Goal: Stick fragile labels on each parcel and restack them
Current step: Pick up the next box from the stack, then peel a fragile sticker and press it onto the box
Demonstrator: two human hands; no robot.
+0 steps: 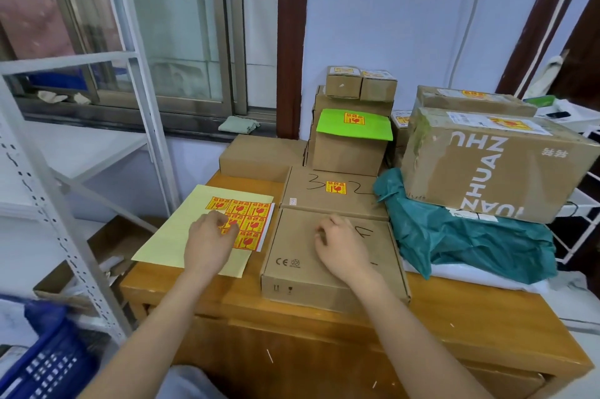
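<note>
- Both hands work apart: my left hand (207, 241) lies on the fragile label sheet (250, 220) with fingertips curled down at a sticker, apparently picking at an edge to peel it; whether one is already pinched I cannot tell.
- My right hand (341, 246) rests on the unlabelled flat box (324, 255), fingers loosely curled and gripping nothing, which I judge steadies the box and marks where the sticker goes.
- That sheet sits on a yellow backing paper (181, 236) at nine o'clock of the flat box, just beside it, so the reach across is short.
- Its long axis runs from six towards twelve o'clock, tipped slightly right; the CE marking faces me near the front edge.
- At twelve o'clock, touching it, lies the labelled box marked 32 (334, 197), sticker on top.
- Further towards twelve stands the green-topped box (350, 145), then the two small boxes (360, 86) highest, all stickered.
- At two o'clock the large ZHUAN box (496, 164) lies on a teal bag (454, 236), its long axis running left to right, label up.
- I judge the stack mostly done; this near box is the next one.
</note>
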